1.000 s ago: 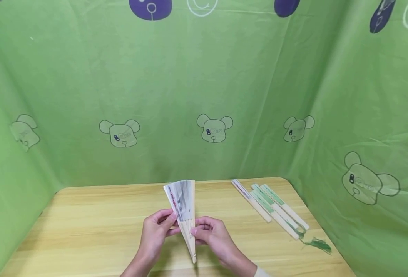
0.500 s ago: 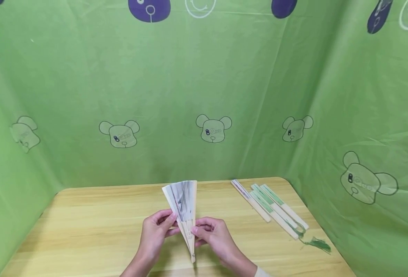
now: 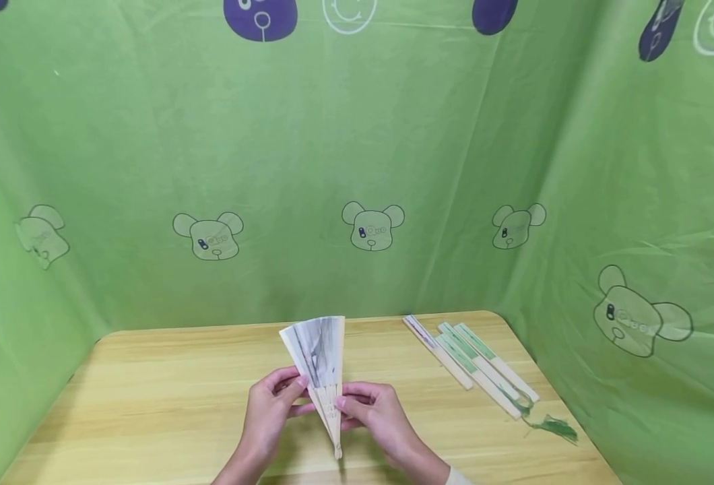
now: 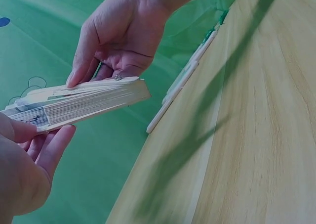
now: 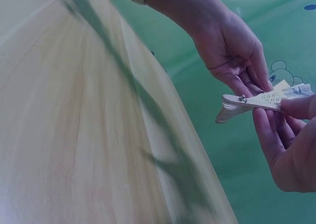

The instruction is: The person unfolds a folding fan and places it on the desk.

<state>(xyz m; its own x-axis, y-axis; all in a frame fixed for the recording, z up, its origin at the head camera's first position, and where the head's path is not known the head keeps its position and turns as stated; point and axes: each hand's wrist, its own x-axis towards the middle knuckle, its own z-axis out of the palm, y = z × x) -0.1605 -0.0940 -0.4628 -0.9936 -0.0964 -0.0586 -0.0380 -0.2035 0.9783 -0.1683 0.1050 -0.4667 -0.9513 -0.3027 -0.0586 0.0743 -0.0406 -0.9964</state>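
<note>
A folding fan (image 3: 320, 353), partly spread, is held above the table with its pivot end toward the person. Its leaf is pale grey with a painted pattern, and its ribs are light wood. My left hand (image 3: 270, 411) pinches the fan's left edge between thumb and fingers. On the other edge, my right hand (image 3: 378, 414) pinches the ribs below the leaf. The left wrist view shows the stacked ribs of the fan (image 4: 84, 103) from the side. A metal pivot on the fan (image 5: 252, 101) shows in the right wrist view.
Several folded fans lie at the table's right: one with a greyish leaf (image 3: 422, 331), others with green leaves (image 3: 459, 351). A green tassel (image 3: 556, 427) trails from one near the right edge. Green printed cloth (image 3: 284, 135) walls in the wooden table (image 3: 151, 397).
The held fan has spread slightly wider, its left edge moving to the left. Both hands keep their hold in nearly the same places. The fans at the right stay put.
</note>
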